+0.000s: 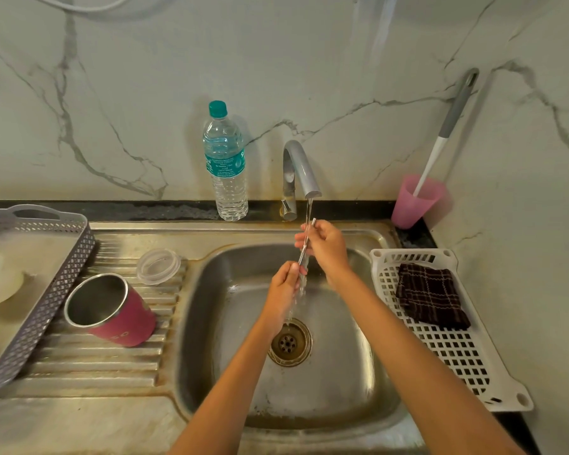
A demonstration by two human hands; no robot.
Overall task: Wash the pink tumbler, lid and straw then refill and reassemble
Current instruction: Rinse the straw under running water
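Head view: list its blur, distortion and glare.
Head view: wide-angle bending curves the rim of the stainless steel sink; the thin metal straw and running water smear slightly; soft highlights sit on the curved grey tap; lighting even, shadows faint.

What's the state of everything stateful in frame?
tap: running
straw: gripped by left hand and right hand, under the stream
tumbler: uncapped, on the drainboard
lid: on drainboard, apart from tumbler
water bottle: capped, upright
cloth: folded, in white basket
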